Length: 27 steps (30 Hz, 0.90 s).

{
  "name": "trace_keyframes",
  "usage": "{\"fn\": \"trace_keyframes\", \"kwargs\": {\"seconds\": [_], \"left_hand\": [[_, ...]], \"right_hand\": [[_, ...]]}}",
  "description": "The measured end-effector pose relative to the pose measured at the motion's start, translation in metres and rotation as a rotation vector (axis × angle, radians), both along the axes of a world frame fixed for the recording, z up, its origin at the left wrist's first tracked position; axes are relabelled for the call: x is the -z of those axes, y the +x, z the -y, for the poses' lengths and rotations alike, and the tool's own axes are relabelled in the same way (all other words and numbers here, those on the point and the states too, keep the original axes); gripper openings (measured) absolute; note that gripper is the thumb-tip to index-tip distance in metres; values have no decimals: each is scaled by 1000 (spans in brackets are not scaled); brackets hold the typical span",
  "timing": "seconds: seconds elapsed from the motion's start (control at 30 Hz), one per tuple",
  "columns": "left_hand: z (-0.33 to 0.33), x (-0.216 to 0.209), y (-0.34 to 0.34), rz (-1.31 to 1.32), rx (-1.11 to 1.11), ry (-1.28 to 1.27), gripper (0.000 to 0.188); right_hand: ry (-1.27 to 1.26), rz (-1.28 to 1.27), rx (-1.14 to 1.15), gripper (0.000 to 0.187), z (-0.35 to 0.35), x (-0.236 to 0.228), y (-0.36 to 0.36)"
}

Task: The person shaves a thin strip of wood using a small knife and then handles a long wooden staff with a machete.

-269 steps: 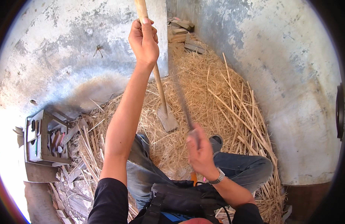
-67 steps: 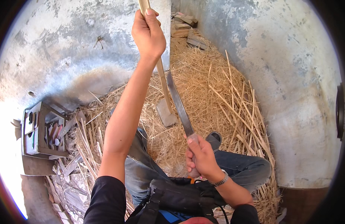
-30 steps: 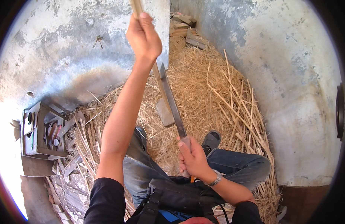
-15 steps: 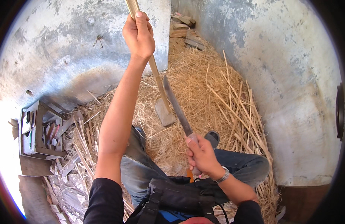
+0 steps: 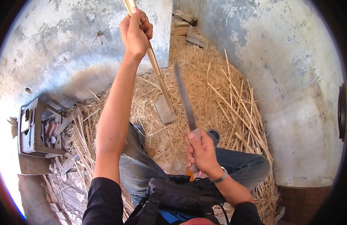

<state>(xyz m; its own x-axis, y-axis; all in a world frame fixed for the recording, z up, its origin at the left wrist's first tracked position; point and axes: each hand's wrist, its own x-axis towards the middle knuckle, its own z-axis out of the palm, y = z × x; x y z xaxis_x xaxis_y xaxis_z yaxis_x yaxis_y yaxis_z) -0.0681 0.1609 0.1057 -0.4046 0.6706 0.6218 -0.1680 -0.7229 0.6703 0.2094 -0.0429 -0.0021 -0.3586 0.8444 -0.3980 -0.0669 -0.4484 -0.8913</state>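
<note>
- The setting is a corner of rough, weathered plaster walls (image 5: 286,75) with a floor covered in a heap of dry yellow straw and split cane (image 5: 218,93); some scrap wooden blocks (image 5: 184,22) lie at the far corner where the walls meet.
- The left hand (image 5: 136,32) is raised high, its fingers (image 5: 134,22) clamped around the long pale bamboo stick with a flat, paddle-shaped lower end (image 5: 160,84); that end rests down in the straw, just beyond the person's knees.
- The right hand (image 5: 201,152) has its fingers wrapped tight on the handle of a long, dark steel blade (image 5: 183,95), which points up and away, just beside the stick but apparently not touching it.
- At the left edge of the floor sits an open wooden tool box (image 5: 36,127) among cane offcuts, well apart from both hands.
- To work well here, I judge the stick should stay braced in the straw so it cannot slip, the blade should travel away from the body and legs, and the left hand should remain high above the cutting edge.
</note>
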Motion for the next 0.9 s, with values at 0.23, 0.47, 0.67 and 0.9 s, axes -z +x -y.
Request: {"fn": "trace_keyframes", "kwargs": {"seconds": [0.23, 0.47, 0.67, 0.9], "left_hand": [[-1, -2, 19, -24, 49, 3, 38], [2, -6, 5, -3, -28, -10, 37], [8, -17, -1, -35, -66, 39, 38], [-8, -4, 22, -116, -99, -16, 42]], "right_hand": [[302, 121, -75, 31, 12, -4, -8], [70, -11, 0, 30, 1, -9, 5], [400, -129, 279, 35, -10, -54, 0], [153, -117, 107, 30, -4, -22, -1]]}}
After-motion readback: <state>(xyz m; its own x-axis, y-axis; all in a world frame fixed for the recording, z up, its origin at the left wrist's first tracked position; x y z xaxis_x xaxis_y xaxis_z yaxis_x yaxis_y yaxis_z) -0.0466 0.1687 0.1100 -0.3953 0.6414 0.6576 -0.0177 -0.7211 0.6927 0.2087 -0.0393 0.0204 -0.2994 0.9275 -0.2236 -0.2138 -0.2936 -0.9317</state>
